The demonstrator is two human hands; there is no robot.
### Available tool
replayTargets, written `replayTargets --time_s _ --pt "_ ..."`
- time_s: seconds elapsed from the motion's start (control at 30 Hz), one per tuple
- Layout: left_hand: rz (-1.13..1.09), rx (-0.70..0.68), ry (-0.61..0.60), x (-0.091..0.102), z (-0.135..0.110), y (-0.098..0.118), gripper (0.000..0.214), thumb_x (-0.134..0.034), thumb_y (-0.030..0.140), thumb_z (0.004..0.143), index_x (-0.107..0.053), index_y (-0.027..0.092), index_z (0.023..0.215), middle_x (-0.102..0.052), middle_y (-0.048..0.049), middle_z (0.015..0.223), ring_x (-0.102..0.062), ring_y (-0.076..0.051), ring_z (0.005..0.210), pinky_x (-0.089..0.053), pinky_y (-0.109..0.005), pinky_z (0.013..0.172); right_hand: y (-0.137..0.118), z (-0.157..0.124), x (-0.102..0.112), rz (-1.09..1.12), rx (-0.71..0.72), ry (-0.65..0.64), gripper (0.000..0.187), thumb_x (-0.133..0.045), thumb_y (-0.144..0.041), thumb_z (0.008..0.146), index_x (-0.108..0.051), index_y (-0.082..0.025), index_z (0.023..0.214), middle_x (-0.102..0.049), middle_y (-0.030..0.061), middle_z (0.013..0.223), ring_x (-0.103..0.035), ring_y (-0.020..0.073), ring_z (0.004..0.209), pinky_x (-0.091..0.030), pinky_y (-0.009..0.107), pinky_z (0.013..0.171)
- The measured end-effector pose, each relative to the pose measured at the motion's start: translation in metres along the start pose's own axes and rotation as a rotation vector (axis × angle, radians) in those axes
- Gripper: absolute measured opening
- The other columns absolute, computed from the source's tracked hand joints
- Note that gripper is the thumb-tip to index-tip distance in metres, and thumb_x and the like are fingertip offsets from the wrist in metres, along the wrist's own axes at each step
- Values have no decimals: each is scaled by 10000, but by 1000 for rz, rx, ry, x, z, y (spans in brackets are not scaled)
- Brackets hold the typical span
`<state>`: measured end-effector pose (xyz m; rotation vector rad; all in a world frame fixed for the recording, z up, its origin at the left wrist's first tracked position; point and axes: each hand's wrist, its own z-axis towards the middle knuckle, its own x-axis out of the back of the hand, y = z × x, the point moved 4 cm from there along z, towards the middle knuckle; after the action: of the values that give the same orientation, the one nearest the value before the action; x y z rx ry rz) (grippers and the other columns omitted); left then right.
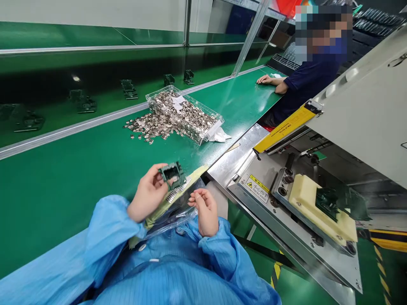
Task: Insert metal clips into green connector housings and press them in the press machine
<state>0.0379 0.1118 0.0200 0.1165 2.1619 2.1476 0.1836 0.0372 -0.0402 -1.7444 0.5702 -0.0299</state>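
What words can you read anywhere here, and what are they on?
"INJURE HAND": on the yellow warning sticker on the metal machine, under Chinese characters too small to read.
Black print on the yellow strip: too blurred to read.
No print shows on the green part in the left hand.
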Motion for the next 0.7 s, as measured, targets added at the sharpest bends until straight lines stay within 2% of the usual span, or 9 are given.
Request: replayTargets --time_s 0.07,0.13,0.27,0.37,0.53,0.63,0.7 --pt "-75 -25 -18 -11 19 -9 388 -727 218 638 -550 193 982 -649 -7 916 -621 -150 853 -489 -249 799 15 6 0 -81 -41 -37 359 -671 -523 753 -619 -176 829 -629 37 741 -597 162 656 -507 282 599" --pt "-120 -16 -85 -28 30 -19 399 -722 241 643 -535 189 992 -651 -10 920 -623 -153 871 -486 -261 812 25 9 -7 -129 -19 -92 372 -657 -545 756 -611 -180 812 -621 25 702 -589 161 635 -497 275 577" --pt "-176 35 -207 -55 27 -34 431 -720 258 652 -517 187 1025 -652 -14 926 -631 -152 865 -495 -256 790 29 10 -19 -128 91 -127 360 -636 -543 777 -603 -192 851 -613 7 721 -578 162 653 -489 269 590" --pt "-189 75 -239 -58 21 -35 441 -734 254 654 -509 191 1028 -651 -5 899 -635 -144 820 -501 -239 746 30 8 -19 -114 83 -130 366 -574 -550 832 -606 -187 849 -603 2 675 -564 158 598 -480 270 565" --pt "-160 116 -236 -57 13 -29 407 -695 217 694 -493 214 1047 -630 25 831 -610 -114 702 -472 -195 620 28 8 -16 -121 109 -112 380 -515 -514 880 -546 -199 670 -528 -23 531 -478 130 460 -420 246 457" --pt "-120 51 -252 -62 7 -27 339 -634 170 725 -516 203 1040 -635 -4 864 -625 -129 766 -485 -208 682 31 10 -13 -125 164 -76 331 -535 -465 868 -551 -207 662 -490 -34 490 -451 134 432 -388 241 421" --pt "-75 -10 -276 -64 4 -28 326 -599 152 737 -534 192 1055 -641 -27 888 -627 -139 779 -489 -223 700 40 14 -9 -135 228 -61 268 -560 -433 854 -594 -206 717 -541 -10 543 -530 169 512 -433 259 473"
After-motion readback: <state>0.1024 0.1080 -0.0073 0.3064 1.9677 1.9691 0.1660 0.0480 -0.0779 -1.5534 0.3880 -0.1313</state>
